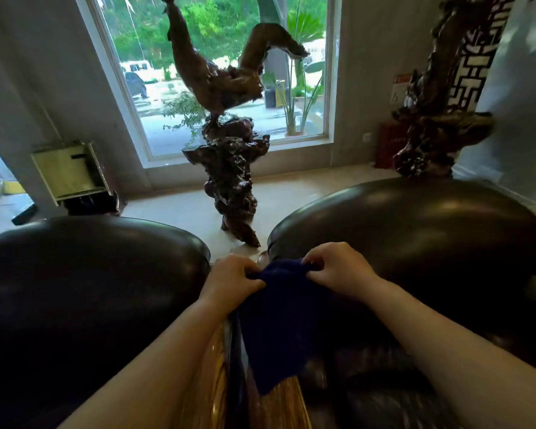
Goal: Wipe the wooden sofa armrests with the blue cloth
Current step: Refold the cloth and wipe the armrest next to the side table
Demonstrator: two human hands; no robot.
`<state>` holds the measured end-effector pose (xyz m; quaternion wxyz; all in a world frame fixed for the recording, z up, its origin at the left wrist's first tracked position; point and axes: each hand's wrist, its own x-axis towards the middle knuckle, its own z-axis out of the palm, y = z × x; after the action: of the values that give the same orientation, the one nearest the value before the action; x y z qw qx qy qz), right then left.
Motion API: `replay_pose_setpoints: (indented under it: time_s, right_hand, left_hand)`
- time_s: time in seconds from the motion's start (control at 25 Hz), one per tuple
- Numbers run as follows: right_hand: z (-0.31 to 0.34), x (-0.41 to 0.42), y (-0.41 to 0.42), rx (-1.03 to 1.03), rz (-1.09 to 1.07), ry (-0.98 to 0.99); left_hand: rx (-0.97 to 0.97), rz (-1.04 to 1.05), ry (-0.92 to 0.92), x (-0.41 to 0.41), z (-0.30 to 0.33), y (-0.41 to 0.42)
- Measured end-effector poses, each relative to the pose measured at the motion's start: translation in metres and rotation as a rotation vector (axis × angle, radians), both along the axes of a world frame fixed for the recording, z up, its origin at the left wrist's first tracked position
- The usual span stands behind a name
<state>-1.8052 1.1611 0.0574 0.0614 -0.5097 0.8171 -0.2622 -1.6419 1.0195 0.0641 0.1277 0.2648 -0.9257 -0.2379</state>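
Hands, left and right, pinch blue cloth (bunched) above wooden armrest.

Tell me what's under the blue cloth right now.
The blue cloth, held by the left hand and right hand, hangs over a glossy wooden armrest. The wood directly beneath it is hidden.

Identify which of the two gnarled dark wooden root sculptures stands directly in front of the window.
The twisted dark root sculpture in the middle, backed by the bright window; the other root sculpture stands at right, against the wall.
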Motion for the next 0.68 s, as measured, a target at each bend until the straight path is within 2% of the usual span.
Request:
replay_pose_setpoints:
  time_s: [0.16,0.28,0.48,0.68]
  right_hand:
    - [0.102,0.029,0.064,-0.023,-0.007,0.004]
    - [0.151,0.048,0.128,-0.058,-0.040,0.021]
    - [0.188,0.064,0.237,-0.064,-0.126,-0.016]
    - [0.182,0.064,0.347,-0.056,-0.239,0.009]
  left_hand:
    - [-0.029,-0.095,0.086,0.021,0.091,0.042]
    - [-0.033,-0.154,0.143,0.027,0.134,0.085]
    - [-0.004,-0.332,0.195,0.022,0.164,0.170]
    - [0.023,-0.491,0.161,-0.004,0.164,0.269]
